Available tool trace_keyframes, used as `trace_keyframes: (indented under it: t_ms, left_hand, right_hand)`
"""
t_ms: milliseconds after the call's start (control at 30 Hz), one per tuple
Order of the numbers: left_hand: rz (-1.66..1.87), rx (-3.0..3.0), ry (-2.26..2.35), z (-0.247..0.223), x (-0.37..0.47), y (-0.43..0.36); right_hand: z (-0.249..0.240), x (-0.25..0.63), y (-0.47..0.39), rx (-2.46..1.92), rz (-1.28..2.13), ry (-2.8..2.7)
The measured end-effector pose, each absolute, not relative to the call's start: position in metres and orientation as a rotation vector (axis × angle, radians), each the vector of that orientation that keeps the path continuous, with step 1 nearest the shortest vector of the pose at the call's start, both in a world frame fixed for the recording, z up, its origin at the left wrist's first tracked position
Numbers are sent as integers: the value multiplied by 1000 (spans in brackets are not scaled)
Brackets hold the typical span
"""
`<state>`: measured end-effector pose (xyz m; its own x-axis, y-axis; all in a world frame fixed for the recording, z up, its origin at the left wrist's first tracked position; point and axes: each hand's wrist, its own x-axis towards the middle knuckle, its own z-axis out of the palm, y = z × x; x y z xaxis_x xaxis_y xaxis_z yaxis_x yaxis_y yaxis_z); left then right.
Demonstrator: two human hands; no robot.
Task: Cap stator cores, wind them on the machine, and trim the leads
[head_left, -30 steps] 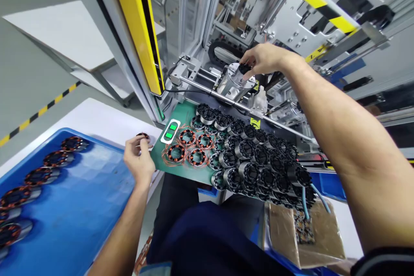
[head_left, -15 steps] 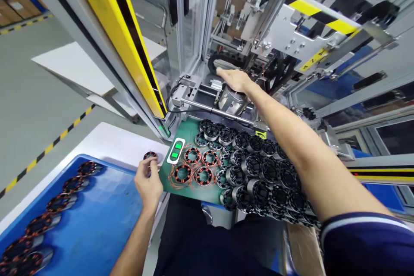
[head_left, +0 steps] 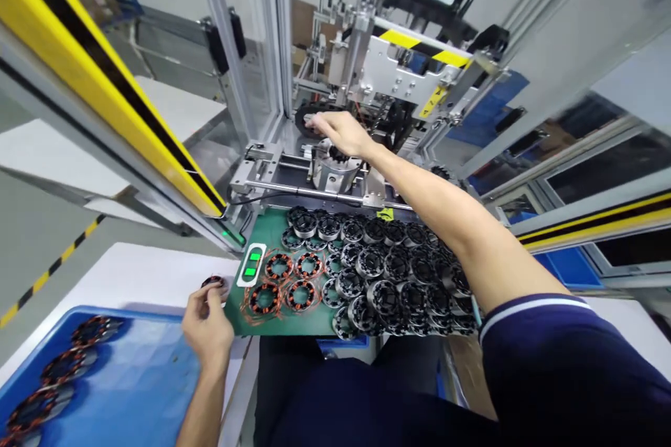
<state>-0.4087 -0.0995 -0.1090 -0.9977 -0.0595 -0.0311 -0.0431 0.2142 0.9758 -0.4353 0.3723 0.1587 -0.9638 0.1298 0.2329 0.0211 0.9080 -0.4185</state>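
Left hand (head_left: 208, 325): curled, thumb and fingertips apparently pinched on the near rim of a wound ring (head_left: 214, 280), which sits over the white table (head_left: 136, 269), just off the green board's (head_left: 309, 327) left edge. Right hand (head_left: 343, 133): loosely curled over the round metal fixture (head_left: 334, 180), past the board's far edge. Whether anything is gripped can't be told; fingertips too small to read. A black ring (head_left: 340, 156) is seen in the fixture's top, partly hidden under the palm; seating can't be checked from this angle.

On the board: four wound rings (head_left: 289, 267) near the left edge, copper leads (head_left: 245, 307) spread loose around them. Black rings (head_left: 388, 265) stacked from mid-board to the right edge. More wound rings (head_left: 68, 364) lined along the blue tray's (head_left: 157, 314) left edge.

To do it well: black ring best kept level and square in the fixture, handled by its rim. Forearm best held high; upper stacked rings look easily knocked. Fingers to be kept clear of the slide rod (head_left: 283, 188). Wound ring best pinched lightly, windings unpressed, leads not snagged on the board's edge.
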Motion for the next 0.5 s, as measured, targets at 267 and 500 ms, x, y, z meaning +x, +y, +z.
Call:
trace_keyframes:
  t_ms: [267, 500]
  left_hand:
    - [-1944, 84, -2466, -108, -414, -101]
    - [-1861, 9, -2508, -109, -419, -104]
  right_hand:
    - [193, -268, 489, -863, 369, -2667]
    - [134, -240, 516, -1156, 386, -2770]
